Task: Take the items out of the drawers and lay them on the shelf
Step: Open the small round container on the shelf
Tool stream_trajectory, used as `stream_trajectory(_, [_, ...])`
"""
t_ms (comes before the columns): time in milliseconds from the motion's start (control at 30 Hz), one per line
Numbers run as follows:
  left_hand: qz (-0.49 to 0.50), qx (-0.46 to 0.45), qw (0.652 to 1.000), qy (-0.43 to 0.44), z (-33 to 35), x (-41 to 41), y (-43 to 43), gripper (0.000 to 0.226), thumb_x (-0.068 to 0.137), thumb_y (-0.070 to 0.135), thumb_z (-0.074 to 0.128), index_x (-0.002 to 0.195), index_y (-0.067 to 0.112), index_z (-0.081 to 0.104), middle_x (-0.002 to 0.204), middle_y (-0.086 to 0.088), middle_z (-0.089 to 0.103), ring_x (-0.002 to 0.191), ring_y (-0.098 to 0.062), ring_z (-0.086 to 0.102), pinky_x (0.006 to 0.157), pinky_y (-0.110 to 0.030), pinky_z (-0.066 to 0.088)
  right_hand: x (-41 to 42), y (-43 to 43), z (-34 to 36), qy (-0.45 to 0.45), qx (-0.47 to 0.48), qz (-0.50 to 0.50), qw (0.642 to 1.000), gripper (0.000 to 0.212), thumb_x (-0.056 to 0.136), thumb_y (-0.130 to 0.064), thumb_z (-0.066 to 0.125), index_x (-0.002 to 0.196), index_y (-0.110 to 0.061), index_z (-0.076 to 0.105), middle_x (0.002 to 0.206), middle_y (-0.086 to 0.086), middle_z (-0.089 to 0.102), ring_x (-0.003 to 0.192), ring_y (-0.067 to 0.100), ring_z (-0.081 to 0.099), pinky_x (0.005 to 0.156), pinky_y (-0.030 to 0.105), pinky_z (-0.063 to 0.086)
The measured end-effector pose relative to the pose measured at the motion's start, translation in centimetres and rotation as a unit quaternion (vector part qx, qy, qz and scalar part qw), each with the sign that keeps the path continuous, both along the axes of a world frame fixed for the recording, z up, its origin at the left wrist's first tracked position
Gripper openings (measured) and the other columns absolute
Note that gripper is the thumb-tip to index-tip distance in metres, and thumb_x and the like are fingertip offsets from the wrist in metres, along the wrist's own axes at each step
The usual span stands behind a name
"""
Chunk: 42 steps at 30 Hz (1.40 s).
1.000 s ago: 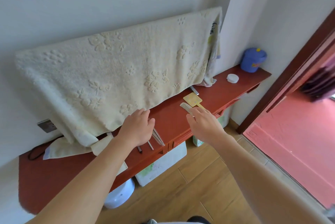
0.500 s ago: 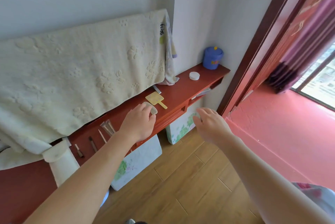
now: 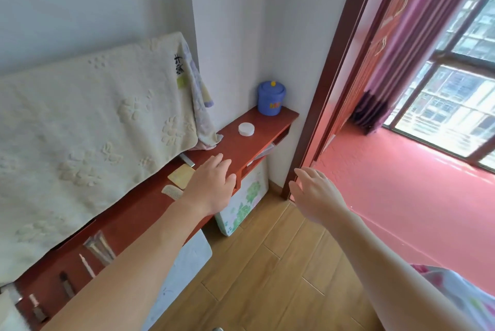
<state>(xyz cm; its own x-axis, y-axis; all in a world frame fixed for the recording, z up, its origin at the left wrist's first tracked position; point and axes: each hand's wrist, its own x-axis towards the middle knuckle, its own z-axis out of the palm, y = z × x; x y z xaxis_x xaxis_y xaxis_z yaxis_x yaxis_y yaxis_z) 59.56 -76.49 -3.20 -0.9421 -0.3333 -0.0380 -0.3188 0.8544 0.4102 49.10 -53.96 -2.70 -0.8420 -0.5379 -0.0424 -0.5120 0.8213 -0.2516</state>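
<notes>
A long red shelf (image 3: 262, 124) runs along the wall under a hanging cream towel (image 3: 88, 122). On it lie a yellow hand mirror (image 3: 180, 175), a pale comb (image 3: 171, 191), a silver tube (image 3: 99, 247), a thin white stick (image 3: 87, 265) and small brushes (image 3: 65, 288). My left hand (image 3: 214, 183) hovers open over the shelf's front edge, just right of the mirror, holding nothing. My right hand (image 3: 316, 194) is open in the air above the floor, to the right of the shelf. An open drawer slot (image 3: 263, 151) under the shelf's right end shows something pale inside.
A blue lidded pot (image 3: 271, 99) and a white round lid (image 3: 246, 129) sit at the shelf's right end. White floral panels (image 3: 243, 205) lean below the shelf. A dark red door frame (image 3: 329, 84) stands right of it, with a pink floor (image 3: 401, 197) beyond.
The view has swung right along the shelf. My left hand slid right past the comb and mirror; my right hand left the shelf and now hangs over the floor near the door frame.
</notes>
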Motion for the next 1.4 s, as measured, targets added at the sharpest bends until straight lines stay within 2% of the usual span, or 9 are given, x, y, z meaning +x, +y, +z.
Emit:
stream_trajectory(233, [-0.047, -0.005, 0.998, -0.031, -0.4, -7.8, -1.2, 0.054, 0.105, 0.036, 0.028, 0.155, 0.015, 0.027, 0.164, -0.006, 0.018, 0.152, -0.022, 0.011, 0.122, -0.038, 0.014, -5.5, -0.3, -0.7, -0.011, -0.019, -0.043, 0.999, 0.039, 0.102, -0.034, 0.032, 0.129, -0.013, 0.051, 0.133, 0.005, 0.052, 0.129, 0.023, 0.039, 0.107, 0.034, 0.031])
stream_trajectory(433, [-0.047, 0.005, 0.998, -0.049, -1.3, -14.7, -0.7, 0.055, 0.104, 0.036, 0.031, 0.155, 0.014, 0.027, 0.164, -0.008, 0.018, 0.152, -0.022, 0.010, 0.123, -0.039, 0.012, -12.0, 0.8, -1.7, -0.028, -0.022, -0.050, 0.998, 0.039, 0.101, -0.034, 0.032, 0.125, -0.011, 0.052, 0.131, 0.006, 0.053, 0.126, 0.024, 0.042, 0.105, 0.036, 0.033])
stream_trajectory(600, [-0.007, 0.001, 0.999, -0.043, -1.4, -20.4, 1.0, 0.050, 0.104, 0.032, 0.034, 0.150, 0.010, 0.035, 0.158, -0.010, 0.030, 0.146, -0.024, 0.023, 0.118, -0.038, 0.020, -19.8, 1.4, -2.2, -0.026, -0.023, -0.007, 0.999, 0.039, 0.101, -0.033, 0.032, 0.125, -0.010, 0.052, 0.129, 0.006, 0.054, 0.125, 0.023, 0.042, 0.104, 0.036, 0.034])
stream_trajectory(733, [0.050, 0.011, 0.998, -0.037, -1.1, -24.1, 2.1, 0.051, 0.105, 0.031, 0.034, 0.152, 0.012, 0.031, 0.156, -0.008, 0.032, 0.145, -0.023, 0.026, 0.117, -0.037, 0.023, -26.3, 1.2, -2.0, -0.031, -0.015, 0.042, 0.999, 0.039, 0.101, -0.032, 0.034, 0.126, -0.009, 0.051, 0.131, 0.005, 0.052, 0.127, 0.023, 0.041, 0.104, 0.035, 0.034])
stream_trajectory(833, [0.092, 0.020, 0.995, -0.035, -1.0, -25.9, 2.4, 0.051, 0.105, 0.032, 0.035, 0.151, 0.011, 0.032, 0.158, -0.007, 0.030, 0.146, -0.022, 0.023, 0.118, -0.036, 0.022, -30.0, 0.3, -1.7, -0.026, -0.009, 0.087, 0.996, 0.028, 0.099, -0.031, 0.034, 0.108, -0.014, 0.054, 0.117, -0.001, 0.054, 0.123, 0.024, 0.046, 0.097, 0.033, 0.036])
stream_trajectory(967, [0.151, 0.043, 0.987, -0.041, -1.5, -27.3, 1.4, 0.054, 0.104, 0.035, 0.036, 0.152, 0.012, 0.029, 0.163, -0.009, 0.021, 0.151, -0.022, 0.014, 0.121, -0.039, 0.017, -33.4, -2.0, -1.2, -0.041, -0.002, 0.141, 0.989, 0.040, 0.100, -0.031, 0.035, 0.132, -0.010, 0.049, 0.138, 0.004, 0.050, 0.131, 0.023, 0.040, 0.106, 0.034, 0.033])
stream_trajectory(1100, [0.190, 0.045, 0.980, -0.035, -2.0, -28.8, -1.1, 0.058, 0.104, 0.036, 0.038, 0.154, 0.011, 0.025, 0.163, -0.008, 0.021, 0.151, -0.021, 0.015, 0.121, -0.038, 0.016, -36.3, -5.7, -1.3, -0.042, 0.003, 0.175, 0.984, 0.050, 0.101, -0.035, 0.035, 0.144, -0.011, 0.040, 0.145, 0.004, 0.044, 0.137, 0.023, 0.035, 0.112, 0.036, 0.030])
stream_trajectory(1300, [0.200, 0.038, 0.979, -0.029, -3.3, -33.3, -6.3, 0.057, 0.104, 0.036, 0.036, 0.154, 0.010, 0.026, 0.163, -0.010, 0.021, 0.151, -0.022, 0.016, 0.121, -0.036, 0.015, -40.5, -11.3, -2.0, -0.016, 0.014, 0.196, 0.980, 0.048, 0.101, -0.038, 0.036, 0.142, -0.012, 0.042, 0.142, 0.003, 0.047, 0.135, 0.021, 0.036, 0.110, 0.033, 0.028])
stream_trajectory(1400, [0.184, 0.038, 0.982, -0.035, -3.5, -36.4, -8.4, 0.057, 0.104, 0.036, 0.035, 0.154, 0.011, 0.026, 0.163, -0.009, 0.021, 0.150, -0.022, 0.017, 0.120, -0.036, 0.017, -43.3, -13.6, -2.3, -0.017, 0.017, 0.190, 0.982, 0.052, 0.101, -0.039, 0.035, 0.146, -0.014, 0.038, 0.149, 0.001, 0.042, 0.138, 0.020, 0.034, 0.112, 0.034, 0.028])
